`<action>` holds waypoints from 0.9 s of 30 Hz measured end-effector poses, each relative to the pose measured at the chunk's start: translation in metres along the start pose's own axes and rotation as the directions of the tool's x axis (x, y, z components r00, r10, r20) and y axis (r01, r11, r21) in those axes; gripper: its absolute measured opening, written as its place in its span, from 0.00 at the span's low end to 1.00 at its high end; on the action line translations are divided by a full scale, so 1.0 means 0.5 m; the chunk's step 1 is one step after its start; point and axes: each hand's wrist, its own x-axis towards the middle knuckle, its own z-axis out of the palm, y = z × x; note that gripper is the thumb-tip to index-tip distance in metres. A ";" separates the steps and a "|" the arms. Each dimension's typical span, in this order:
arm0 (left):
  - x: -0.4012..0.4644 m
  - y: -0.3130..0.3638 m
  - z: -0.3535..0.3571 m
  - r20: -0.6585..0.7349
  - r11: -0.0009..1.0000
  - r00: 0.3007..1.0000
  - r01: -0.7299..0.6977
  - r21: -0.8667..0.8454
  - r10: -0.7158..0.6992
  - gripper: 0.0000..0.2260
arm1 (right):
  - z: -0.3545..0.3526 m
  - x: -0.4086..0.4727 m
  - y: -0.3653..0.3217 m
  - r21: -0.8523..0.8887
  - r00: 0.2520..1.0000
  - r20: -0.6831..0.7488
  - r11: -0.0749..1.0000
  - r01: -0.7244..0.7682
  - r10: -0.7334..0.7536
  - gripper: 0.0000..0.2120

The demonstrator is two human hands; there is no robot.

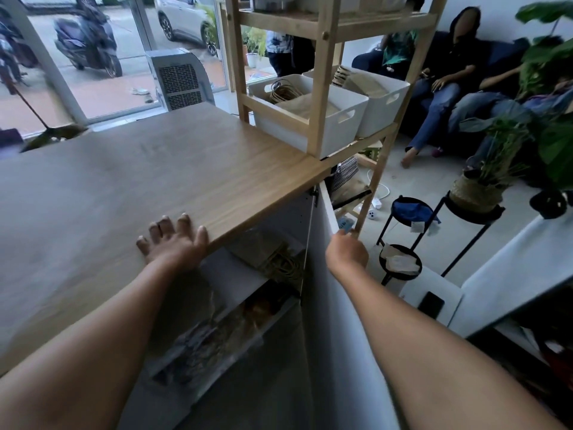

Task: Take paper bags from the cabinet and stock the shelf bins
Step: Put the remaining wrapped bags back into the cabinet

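The right hand [347, 251] is found closed on the top edge of the white cabinet door [328, 209], which stands swung open; its fingertips are hidden behind the edge. The left hand [175, 240] is laid flat, fingers spread, on the front lip of the desk [139, 169], holding nothing.

The paper bags [273, 252] are seen inside the cabinet, lying flat on the upper inner shelf with cord handles bunched toward the door side. From the left grip they lie at about 4 o'clock, below the desk lip; from the right grip, at about 9 o'clock. Their long axis appears to run front to back into the cabinet, though blur limits certainty. The left hand is judged the nearer and the only free one.

Further off, at about 1 o'clock, two white bins [328, 119] are seated side by side on the wooden shelf [322, 72], already holding some bags.
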 end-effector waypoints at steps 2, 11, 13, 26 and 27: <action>0.007 -0.009 0.000 -0.018 0.999 0.999 -0.027 0.018 0.028 0.28 | 0.032 -0.013 -0.002 0.104 0.998 -0.026 0.992 0.067 -0.064 0.20; 0.015 -0.004 0.016 -0.073 0.999 0.997 -0.041 -0.025 0.039 0.30 | 0.105 -0.029 -0.095 0.484 0.986 0.074 0.860 -0.164 0.147 0.27; 0.014 -0.005 0.019 -0.069 0.999 0.997 -0.032 -0.017 0.031 0.31 | 0.116 -0.032 -0.114 0.516 0.985 0.063 0.839 -0.171 0.161 0.25; 0.007 0.001 0.014 -0.097 1.000 0.995 -0.017 -0.015 0.016 0.30 | 0.155 -0.040 -0.236 0.736 0.946 0.151 0.607 -0.301 0.287 0.23; 0.007 0.001 0.014 -0.096 1.000 0.995 -0.018 -0.018 0.016 0.30 | 0.157 -0.039 -0.243 0.744 0.943 0.161 0.592 -0.311 0.292 0.23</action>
